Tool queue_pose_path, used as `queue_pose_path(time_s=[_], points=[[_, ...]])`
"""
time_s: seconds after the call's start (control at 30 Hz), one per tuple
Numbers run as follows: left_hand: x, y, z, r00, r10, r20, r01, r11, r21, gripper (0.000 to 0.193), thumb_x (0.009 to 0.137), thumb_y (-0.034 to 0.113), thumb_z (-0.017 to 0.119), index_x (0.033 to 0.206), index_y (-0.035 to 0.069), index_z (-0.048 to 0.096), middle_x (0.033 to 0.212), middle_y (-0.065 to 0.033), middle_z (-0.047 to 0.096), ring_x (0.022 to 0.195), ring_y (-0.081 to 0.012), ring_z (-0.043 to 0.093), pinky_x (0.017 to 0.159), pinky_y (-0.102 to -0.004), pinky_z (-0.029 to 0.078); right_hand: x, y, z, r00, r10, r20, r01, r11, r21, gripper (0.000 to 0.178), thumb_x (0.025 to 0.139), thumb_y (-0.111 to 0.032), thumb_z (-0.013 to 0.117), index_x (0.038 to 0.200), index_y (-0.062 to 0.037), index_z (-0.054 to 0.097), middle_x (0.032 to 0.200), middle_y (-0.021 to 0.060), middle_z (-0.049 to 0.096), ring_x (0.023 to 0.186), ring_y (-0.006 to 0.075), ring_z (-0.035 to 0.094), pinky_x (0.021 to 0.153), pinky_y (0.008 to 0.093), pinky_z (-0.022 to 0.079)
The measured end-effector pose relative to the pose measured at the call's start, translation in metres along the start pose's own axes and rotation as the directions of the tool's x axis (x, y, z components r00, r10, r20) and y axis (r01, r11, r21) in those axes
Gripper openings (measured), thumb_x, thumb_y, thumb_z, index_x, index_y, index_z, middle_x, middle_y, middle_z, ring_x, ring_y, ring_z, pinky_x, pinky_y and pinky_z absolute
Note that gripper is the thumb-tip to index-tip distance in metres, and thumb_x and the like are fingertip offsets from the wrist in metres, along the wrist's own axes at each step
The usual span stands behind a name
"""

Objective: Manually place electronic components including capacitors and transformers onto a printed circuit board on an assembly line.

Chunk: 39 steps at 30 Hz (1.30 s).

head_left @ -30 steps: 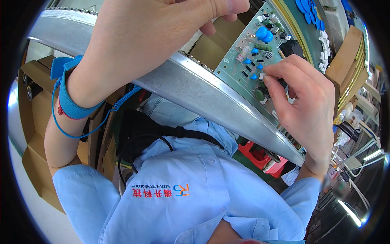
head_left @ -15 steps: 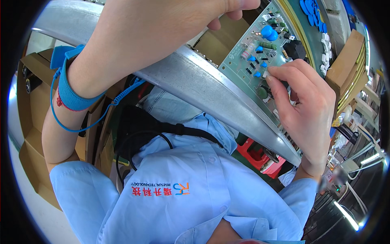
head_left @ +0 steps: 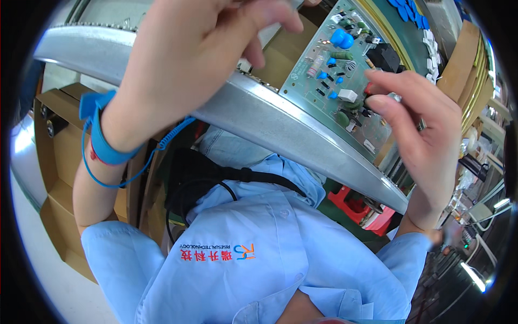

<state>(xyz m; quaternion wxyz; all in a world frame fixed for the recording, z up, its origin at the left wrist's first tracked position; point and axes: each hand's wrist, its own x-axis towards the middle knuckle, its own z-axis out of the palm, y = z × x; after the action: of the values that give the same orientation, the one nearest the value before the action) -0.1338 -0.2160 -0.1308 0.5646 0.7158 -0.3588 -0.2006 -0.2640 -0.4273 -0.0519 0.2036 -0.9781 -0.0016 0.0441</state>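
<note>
Though near, right hand (head_left: 423,116) now off block (head_left: 348,95)

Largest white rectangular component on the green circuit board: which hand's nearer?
Right. The right hand sits just right of the white component; the left hand is farther, up and to its left.

Looking steeply down from head height, the single wide fisheye view sits close, with the shirt (head_left: 245,221) low centre, circuit board (head_left: 326,110) upper right.
</note>
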Motion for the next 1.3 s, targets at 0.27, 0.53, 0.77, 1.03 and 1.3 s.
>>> queue_pose_path(time_s=[0.27,0.53,0.77,1.03,1.3], points=[[-0.011,0.005,0.027,0.964,0.230,0.132,-0.258,0.930,0.263,0.020,0.083,-0.008,0.065,0.101,0.000,0.068,0.097,-0.0081,0.070,0.078,-0.0150,0.066,0.067,-0.0231,0.053,-0.047,0.029,0.014,0.984,0.087,-0.155,-0.052,0.975,0.217,0.022,0.082,-0.001,0.070,0.104,0.0000,0.070,0.090,0.0055,0.065,0.069,0.0082,0.051,0.057,0.0201,0.035],[-0.006,0.022,0.036,0.930,0.281,0.237,-0.366,0.767,0.527,0.018,0.081,-0.004,0.068,0.098,0.000,0.069,0.091,-0.0105,0.068,0.079,-0.0210,0.068,0.066,-0.0271,0.054,-0.078,0.053,0.013,0.972,0.015,-0.236,0.039,0.974,0.222,0.019,0.083,0.001,0.069,0.103,0.0004,0.070,0.093,0.0077,0.066,0.073,0.0108,0.056,0.057,0.0208,0.040],[-0.004,0.023,0.044,0.901,0.354,0.250,-0.426,0.617,0.662,0.016,0.076,0.008,0.070,0.092,0.010,0.068,0.081,-0.0023,0.062,0.063,-0.0208,0.063,0.054,-0.0313,0.050,-0.087,0.069,0.022,0.959,-0.061,-0.275,0.113,0.977,0.180,0.022,0.080,0.003,0.070,0.102,0.0014,0.069,0.092,0.0110,0.066,0.074,0.0167,0.061,0.059,0.0249,0.046],[0.002,0.027,0.047,0.793,0.403,0.457,-0.603,0.410,0.685,0.023,0.069,0.012,0.067,0.091,0.010,0.063,0.082,-0.0003,0.057,0.055,-0.0149,0.057,0.051,-0.0286,0.046,-0.084,0.065,0.036,0.932,-0.164,-0.324,0.163,0.986,-0.031,0.024,0.072,-0.003,0.076,0.095,-0.0057,0.070,0.087,0.0064,0.068,0.072,0.0234,0.067,0.059,0.0312,0.052],[0.003,0.034,0.045,0.815,0.326,0.479,-0.579,0.445,0.683,0.023,0.069,0.005,0.067,0.091,0.008,0.069,0.088,-0.0033,0.064,0.061,-0.0185,0.062,0.054,-0.0295,0.050,-0.082,0.066,0.035,0.931,-0.176,-0.319,0.168,0.984,-0.051,0.021,0.072,-0.002,0.074,0.092,-0.0052,0.069,0.081,0.0051,0.068,0.070,0.0225,0.067,0.058,0.0314,0.052]])
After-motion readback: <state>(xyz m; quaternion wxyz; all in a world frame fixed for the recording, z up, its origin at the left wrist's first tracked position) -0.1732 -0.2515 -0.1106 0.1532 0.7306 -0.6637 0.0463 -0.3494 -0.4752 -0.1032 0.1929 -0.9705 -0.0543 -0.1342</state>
